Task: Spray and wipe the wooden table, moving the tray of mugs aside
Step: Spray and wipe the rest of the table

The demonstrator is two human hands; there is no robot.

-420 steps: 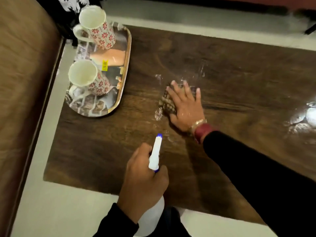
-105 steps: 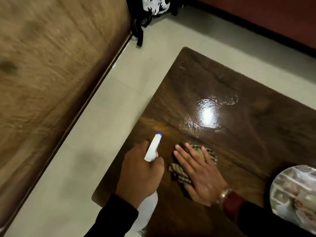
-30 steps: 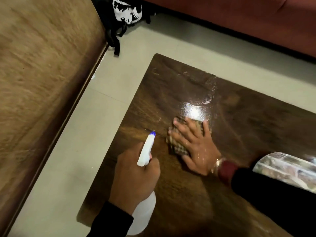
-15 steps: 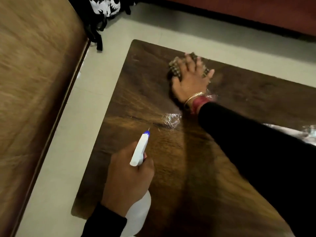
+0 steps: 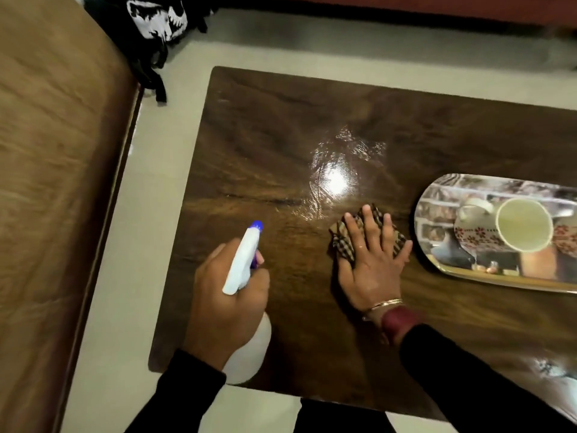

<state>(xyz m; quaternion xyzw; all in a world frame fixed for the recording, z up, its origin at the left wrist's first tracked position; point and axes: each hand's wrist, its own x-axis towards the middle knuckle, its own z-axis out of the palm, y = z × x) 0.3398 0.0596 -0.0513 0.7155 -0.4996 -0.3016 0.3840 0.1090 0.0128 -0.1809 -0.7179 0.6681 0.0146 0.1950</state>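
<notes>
wooden table [image 5: 274, 126], tray [image 5: 441, 198] holding flowered mug [image 5: 479, 236]

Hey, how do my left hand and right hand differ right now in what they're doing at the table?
The left hand is curled round the neck of the white spray bottle, while the right hand lies flat with fingers spread. The left hand touches no cloth, whereas the right hand presses the checked cloth onto the wooden table. The right wrist wears a bangle; the left shows none. Both come out of black sleeves.
</notes>
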